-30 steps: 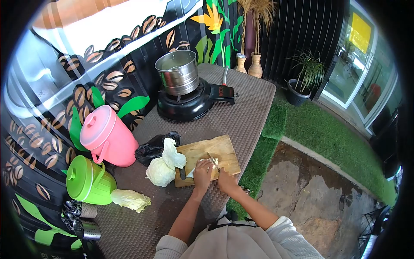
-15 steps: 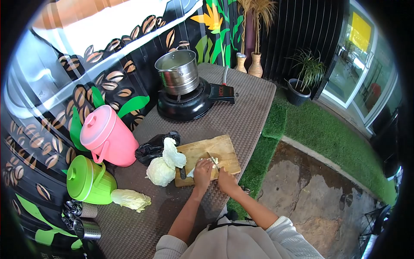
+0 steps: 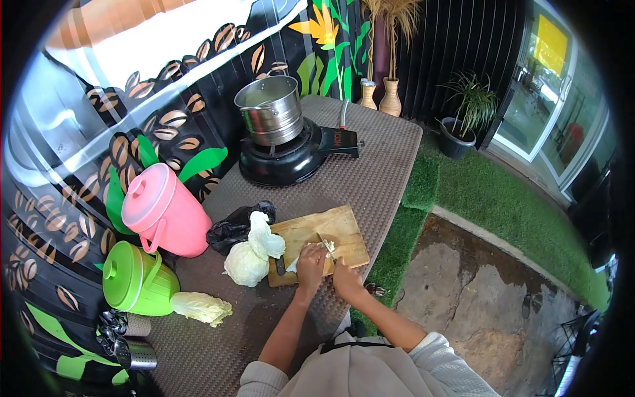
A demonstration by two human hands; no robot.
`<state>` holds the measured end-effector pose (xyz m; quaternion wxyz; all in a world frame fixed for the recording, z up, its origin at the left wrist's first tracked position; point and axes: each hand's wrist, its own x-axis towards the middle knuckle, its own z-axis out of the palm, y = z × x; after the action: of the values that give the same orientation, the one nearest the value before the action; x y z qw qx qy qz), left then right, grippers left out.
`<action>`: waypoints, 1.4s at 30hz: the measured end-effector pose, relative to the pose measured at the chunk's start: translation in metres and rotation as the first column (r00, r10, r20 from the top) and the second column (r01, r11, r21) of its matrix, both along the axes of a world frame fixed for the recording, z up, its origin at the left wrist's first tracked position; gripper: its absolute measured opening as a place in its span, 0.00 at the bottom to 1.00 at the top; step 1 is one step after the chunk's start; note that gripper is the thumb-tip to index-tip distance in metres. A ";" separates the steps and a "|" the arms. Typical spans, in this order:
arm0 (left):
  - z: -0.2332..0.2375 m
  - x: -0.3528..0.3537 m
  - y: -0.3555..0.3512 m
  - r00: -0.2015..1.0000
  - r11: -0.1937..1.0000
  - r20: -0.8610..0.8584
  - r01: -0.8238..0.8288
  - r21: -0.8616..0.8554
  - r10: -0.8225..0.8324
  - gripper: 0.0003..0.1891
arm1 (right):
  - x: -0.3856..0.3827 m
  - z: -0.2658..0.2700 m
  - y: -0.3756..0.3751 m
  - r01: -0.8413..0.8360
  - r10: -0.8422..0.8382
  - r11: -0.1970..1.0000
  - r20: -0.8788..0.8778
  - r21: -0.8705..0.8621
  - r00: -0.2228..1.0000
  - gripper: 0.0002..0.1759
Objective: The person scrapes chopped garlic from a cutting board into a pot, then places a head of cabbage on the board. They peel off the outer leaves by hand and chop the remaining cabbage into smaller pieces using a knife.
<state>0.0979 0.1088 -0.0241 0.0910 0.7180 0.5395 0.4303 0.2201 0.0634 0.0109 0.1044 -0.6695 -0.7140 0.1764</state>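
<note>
On the wooden cutting board (image 3: pixel 344 228), my left hand (image 3: pixel 309 266) presses down with bent fingers on a pale leaf (image 3: pixel 293 266), probably cabbage, largely hidden beneath it. My right hand (image 3: pixel 346 280) is closed round the handle of a knife (image 3: pixel 323 239), whose blade angles toward the left fingertips. Small pale cut pieces (image 3: pixel 329 245) lie against the blade. Left of the board rests a round cabbage (image 3: pixel 246 264) with a loose leaf (image 3: pixel 266 238) over it. A dark handle-like object (image 3: pixel 280 265) lies on the board's left part.
A steel pot (image 3: pixel 270 111) stands on a black gas stove (image 3: pixel 284 159) at the table's far end. Along the wall are a pink container (image 3: pixel 169 212), a green container (image 3: pixel 142 281) and a black plastic bag (image 3: pixel 235 228). A napa cabbage (image 3: pixel 202 308) lies near the green container.
Both hands and the knife stay almost where they were on the board. The whole view has shifted very slightly.
</note>
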 end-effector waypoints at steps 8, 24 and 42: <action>-0.003 -0.001 -0.001 1.000 1.000 -0.021 0.006 0.012 -0.006 0.08 | 0.002 0.008 0.019 -0.029 0.029 0.999 -0.009 -0.044 1.000 0.12; -0.001 -0.002 -0.003 1.000 0.999 -0.013 0.021 -0.035 -0.022 0.10 | 0.003 0.014 0.010 -0.023 0.015 0.994 -0.077 -0.109 0.997 0.13; 0.003 -0.001 -0.002 0.999 0.998 -0.043 0.028 0.053 -0.026 0.08 | -0.001 0.004 -0.004 0.022 -0.025 0.998 -0.055 -0.055 0.998 0.14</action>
<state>0.0971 0.1068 -0.0208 0.0660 0.7364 0.5196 0.4281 0.2193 0.0591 0.0152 0.1080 -0.6752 -0.6979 0.2133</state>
